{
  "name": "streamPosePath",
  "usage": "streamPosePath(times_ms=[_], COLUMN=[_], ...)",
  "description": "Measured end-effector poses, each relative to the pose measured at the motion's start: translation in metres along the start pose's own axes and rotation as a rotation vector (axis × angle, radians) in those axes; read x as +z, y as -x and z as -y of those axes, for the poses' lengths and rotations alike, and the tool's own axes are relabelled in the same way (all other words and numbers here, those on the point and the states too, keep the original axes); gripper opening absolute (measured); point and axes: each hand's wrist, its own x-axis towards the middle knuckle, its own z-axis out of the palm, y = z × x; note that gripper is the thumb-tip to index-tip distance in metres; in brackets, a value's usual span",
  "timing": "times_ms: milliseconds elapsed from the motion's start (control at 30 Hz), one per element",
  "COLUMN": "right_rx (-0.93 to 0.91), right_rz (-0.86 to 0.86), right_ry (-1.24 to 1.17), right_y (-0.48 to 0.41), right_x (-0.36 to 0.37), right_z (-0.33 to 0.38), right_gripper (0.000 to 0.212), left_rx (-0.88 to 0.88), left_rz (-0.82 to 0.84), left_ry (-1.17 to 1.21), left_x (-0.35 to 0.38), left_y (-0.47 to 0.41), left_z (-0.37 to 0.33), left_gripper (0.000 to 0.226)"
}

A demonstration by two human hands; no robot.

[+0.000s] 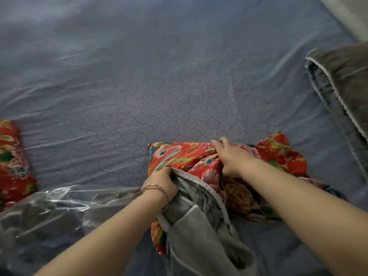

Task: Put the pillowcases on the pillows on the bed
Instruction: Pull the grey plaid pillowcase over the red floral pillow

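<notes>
A red floral pillow [278, 154] lies on the blue bed sheet [159, 86] in front of me. A grey pillowcase [199, 236] with pale piping is bunched over its near end. My left hand [161, 183], a bracelet on its wrist, grips the pillowcase's edge where it meets the pillow. My right hand [232, 156] rests on top of the pillow, thumb tucked into the red fabric and fingers stretched forward. A second red floral pillow [12, 160] lies at the far left edge, partly cut off.
A clear plastic bag [49, 212] with grey fabric inside lies crumpled at the near left. A folded grey quilt [342, 80] with white trim sits at the right edge of the bed. A pale wall or floor strip [350, 10] shows at top right.
</notes>
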Motion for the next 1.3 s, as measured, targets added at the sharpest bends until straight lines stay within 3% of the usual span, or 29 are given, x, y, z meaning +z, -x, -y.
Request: streamPosePath(times_ms=[200, 400, 467, 567, 667, 867, 967, 1100, 1200, 1300], right_rx=[-0.033, -0.165, -0.140, -0.118, -0.054, 0.021, 0.019, 0.060, 0.055, -0.005], right_rz=[0.143, 0.283, 0.247, 0.148, 0.101, -0.049, -0.187, -0.365, -0.394, -0.365], right_ry=[0.139, 0.036, -0.030, -0.063, -0.239, -0.318, -0.310, -0.357, -0.432, -0.421], right_y=[-0.068, -0.099, -0.097, -0.078, -0.041, 0.032, 0.059, 0.095, 0.116, 0.132], right_x=[0.006, 0.012, 0.008, 0.017, 0.032, -0.017, -0.063, -0.114, -0.125, -0.111], right_z=[-0.008, -0.017, -0.021, -0.020, -0.021, -0.043, -0.059, -0.089, -0.098, -0.093], right_gripper=[0.134, 0.146, 0.131, 0.078, 0.050, 0.038, 0.036, 0.037, 0.026, 0.021], left_rx=[-0.093, -0.196, -0.215, -0.218, -0.208, -0.204, -0.202, -0.357, -0.263, -0.079], left_rz=[0.036, -0.003, -0.015, 0.038, 0.048, -0.206, -0.403, -0.633, -0.598, -0.438], left_ry=[-0.109, -0.087, -0.082, -0.100, -0.073, 0.038, 0.000, 0.053, -0.015, -0.039], left_x=[0.006, 0.014, 0.015, 0.020, 0.011, -0.062, -0.118, -0.186, -0.197, -0.170], left_y=[-0.017, -0.027, -0.024, -0.014, -0.002, 0.031, 0.038, 0.046, 0.043, 0.037], left_z=[-0.013, -0.019, -0.021, -0.018, -0.017, -0.024, -0.022, -0.017, -0.030, -0.051], left_gripper=[0.033, 0.037, 0.041, 0.046, 0.043, 0.027, 0.028, 0.040, 0.048, 0.065])
